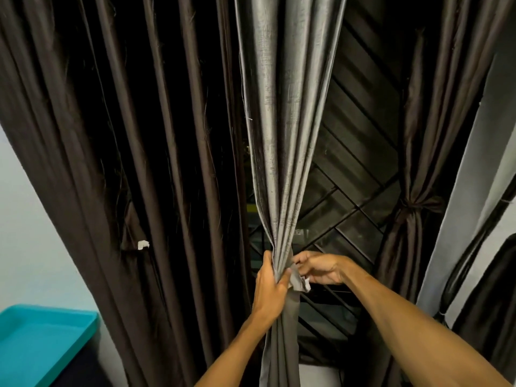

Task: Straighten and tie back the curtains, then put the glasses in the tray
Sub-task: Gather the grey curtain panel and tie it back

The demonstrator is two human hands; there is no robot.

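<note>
Grey curtain point(282, 135) hangs at the middle of the window, its folds gathered into a narrow waist low in the view, in front of the dark window grille point(349, 191). The left hand point(269, 289) wraps that waist from the left, its grip closed round the bunched cloth with the thumb pressed across the front. The right hand point(321, 268) comes in from the right, and its grip pinches the loose end of a tie-back strip point(300, 284), which lies against the bundle just beside the left thumb.

The step in hand looks like fastening this tie. To do it well, the left grip should hold the pleats tight and even, so none slips out below the waist. The right hand should draw the strip snug round the bundle before it is fixed. Level placement matters too. The tie point(418, 204) on the brown curtain on the right point(418, 135) already cinches that panel and gives a height to match. How the strip fastens is hidden behind the fingers.

The brown curtain on the left point(139, 163) hangs loose, with a small white tag point(143, 244) on it, so it seems to be left to do. The teal tray point(42, 344) sits at the lower left; no glasses are in view.
</note>
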